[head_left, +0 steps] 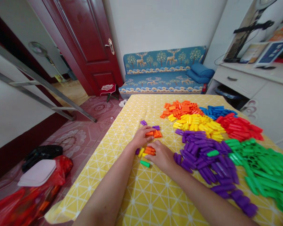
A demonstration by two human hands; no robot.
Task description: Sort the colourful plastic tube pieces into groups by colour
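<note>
My left hand (pixel 141 137) curves over several short orange plastic tubes (pixel 157 134), with thumb and fingers around part of the group. Closer to me, my right hand (pixel 163 157) has its thumb and fingers about another cluster of orange plastic tubes (pixel 150 151). Beside that cluster lie yellow tubes (pixel 141 152) and a single green tube (pixel 145 164). A purple tube (pixel 137 151) is partly hidden by my left wrist. Beyond my left hand are purple pieces (pixel 143 122) and another purple pair (pixel 156 127).
Right of my hands, tubes lie in colour piles: purple (pixel 202 153), yellow (pixel 198 123), orange (pixel 181 108), blue (pixel 218 111), red (pixel 240 127) and green (pixel 266 169). One green tube rests on the purple pile. A patterned yellow cloth (pixel 103 175) covers the table. A sofa (pixel 162 72) stands behind.
</note>
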